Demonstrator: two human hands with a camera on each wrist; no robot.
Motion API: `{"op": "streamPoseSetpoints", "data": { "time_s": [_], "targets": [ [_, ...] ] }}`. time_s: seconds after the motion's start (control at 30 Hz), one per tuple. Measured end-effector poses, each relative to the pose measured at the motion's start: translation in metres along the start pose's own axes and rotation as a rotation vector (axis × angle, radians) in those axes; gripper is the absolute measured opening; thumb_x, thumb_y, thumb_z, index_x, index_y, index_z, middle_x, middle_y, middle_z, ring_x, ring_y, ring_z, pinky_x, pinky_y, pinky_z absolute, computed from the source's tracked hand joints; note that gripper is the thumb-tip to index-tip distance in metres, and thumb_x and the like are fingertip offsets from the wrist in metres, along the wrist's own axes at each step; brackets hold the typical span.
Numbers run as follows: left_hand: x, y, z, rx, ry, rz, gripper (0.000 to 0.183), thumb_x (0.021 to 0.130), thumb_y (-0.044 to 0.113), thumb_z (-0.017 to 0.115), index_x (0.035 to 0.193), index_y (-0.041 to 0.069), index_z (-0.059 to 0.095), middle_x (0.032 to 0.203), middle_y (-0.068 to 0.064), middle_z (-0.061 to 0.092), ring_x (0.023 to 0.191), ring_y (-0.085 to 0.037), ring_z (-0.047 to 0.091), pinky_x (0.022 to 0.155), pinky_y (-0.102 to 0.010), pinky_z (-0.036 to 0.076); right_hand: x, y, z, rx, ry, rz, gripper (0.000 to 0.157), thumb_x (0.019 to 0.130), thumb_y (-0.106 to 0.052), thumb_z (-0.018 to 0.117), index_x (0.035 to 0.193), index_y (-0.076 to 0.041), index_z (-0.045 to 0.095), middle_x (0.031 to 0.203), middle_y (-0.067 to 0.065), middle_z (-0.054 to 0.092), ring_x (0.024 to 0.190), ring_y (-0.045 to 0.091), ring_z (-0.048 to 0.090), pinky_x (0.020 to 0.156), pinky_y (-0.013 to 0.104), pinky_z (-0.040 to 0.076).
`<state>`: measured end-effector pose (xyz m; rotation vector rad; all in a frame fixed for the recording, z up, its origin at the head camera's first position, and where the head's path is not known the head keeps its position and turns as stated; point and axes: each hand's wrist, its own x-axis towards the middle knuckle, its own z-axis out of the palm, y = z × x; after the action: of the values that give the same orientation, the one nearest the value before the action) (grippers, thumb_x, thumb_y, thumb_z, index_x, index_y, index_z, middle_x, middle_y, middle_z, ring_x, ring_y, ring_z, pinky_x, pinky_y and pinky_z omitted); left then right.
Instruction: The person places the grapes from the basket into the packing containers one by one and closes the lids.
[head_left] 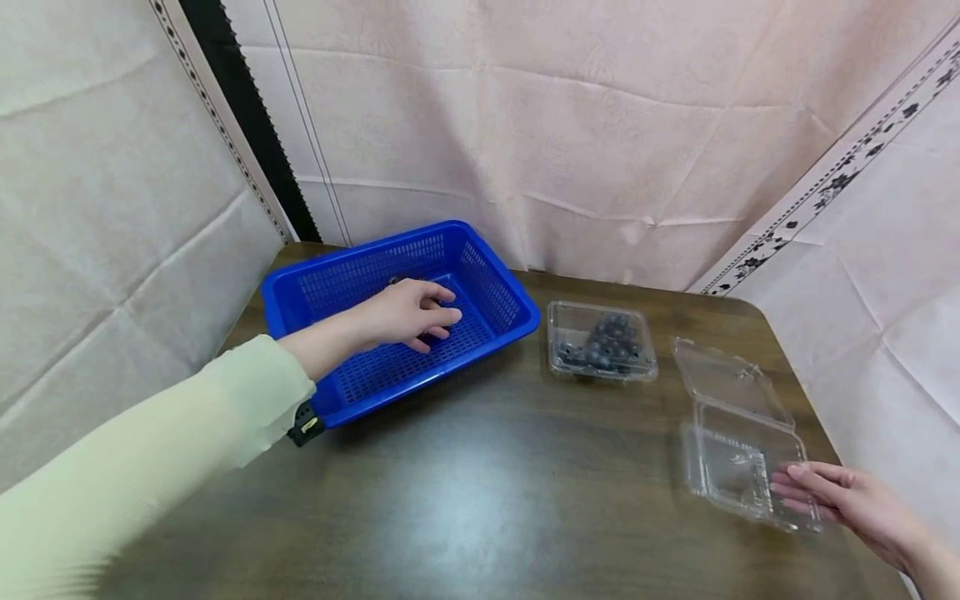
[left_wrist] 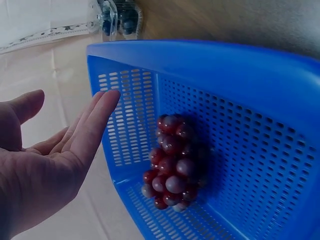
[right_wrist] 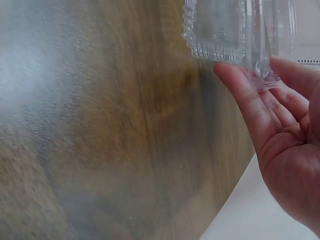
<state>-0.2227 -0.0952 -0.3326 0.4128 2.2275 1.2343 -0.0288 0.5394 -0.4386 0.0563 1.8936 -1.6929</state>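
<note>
Clear box (head_left: 738, 467), lid open, is at the right of the table (head_left: 540, 467) in the head view, and my right hand (head_left: 847, 500) holds it. My left hand (head_left: 408, 312), loose, holds nothing over the blue basket (head_left: 420, 379). Another box (head_left: 602, 342) has dark fruit (head_left: 613, 337). My left wrist view shows red grapes (left_wrist: 172, 162) in the basket, apart from my fingers. My right wrist view shows thumb and fingers pinching the clear box's edge.

A clear plastic hinged container (head_left: 738, 450) is unfolded, its lid directed away from you, its near edge pinched by your right hand (head_left: 847, 500). A bunch of red-purple grapes (left_wrist: 172, 165) lies within a blue perforated basket (head_left: 382, 375), over which your left hand (head_left: 408, 310) extends.
</note>
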Motion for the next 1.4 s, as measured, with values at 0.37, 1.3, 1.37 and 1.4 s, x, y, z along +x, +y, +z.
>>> {"op": "streamPoseSetpoints", "data": {
  "time_s": [0.37, 1.3, 1.37, 1.4],
  "targets": [
    [-0.002, -0.016, -0.008, 0.006, 0.018, 0.032, 0.056, 0.098, 0.034, 0.056, 0.144, 0.007, 0.040, 0.126, -0.014, 0.060, 0.108, -0.026, 0.065, 0.078, -0.042, 0.059, -0.005, 0.006, 0.024, -0.212, 0.156, -0.017, 0.042, 0.105, -0.011, 0.039, 0.132, 0.021, 0.039, 0.119, 0.002, 0.068, 0.108, 0.015, 0.065, 0.087, 0.030, 0.055],
    [0.000, -0.017, -0.015, -0.001, 0.065, -0.013, 0.054, 0.098, 0.032, 0.057, 0.143, 0.006, 0.041, 0.131, -0.017, 0.056, 0.111, -0.030, 0.063, 0.081, -0.044, 0.057, 0.010, 0.000, 0.067, -0.053, -0.210, 0.047, 0.043, 0.102, -0.002, 0.040, 0.133, 0.026, 0.030, 0.124, 0.012, 0.064, 0.113, 0.022, 0.062, 0.087, 0.045, 0.052],
    [0.001, -0.017, -0.015, 0.004, 0.070, -0.015, 0.056, 0.098, 0.033, 0.057, 0.143, 0.005, 0.040, 0.131, -0.017, 0.056, 0.111, -0.029, 0.063, 0.081, -0.044, 0.057, 0.014, -0.002, 0.070, -0.059, -0.221, 0.049, 0.045, 0.102, -0.002, 0.040, 0.133, 0.027, 0.026, 0.124, 0.016, 0.064, 0.113, 0.021, 0.062, 0.087, 0.045, 0.052],
    [0.002, -0.017, -0.015, 0.005, 0.071, -0.017, 0.056, 0.097, 0.033, 0.057, 0.144, 0.005, 0.040, 0.131, -0.016, 0.056, 0.111, -0.029, 0.063, 0.081, -0.044, 0.058, 0.016, -0.003, 0.072, -0.062, -0.226, 0.045, 0.045, 0.102, -0.002, 0.040, 0.133, 0.027, 0.026, 0.124, 0.017, 0.063, 0.113, 0.020, 0.062, 0.087, 0.045, 0.052]
  ]
}}
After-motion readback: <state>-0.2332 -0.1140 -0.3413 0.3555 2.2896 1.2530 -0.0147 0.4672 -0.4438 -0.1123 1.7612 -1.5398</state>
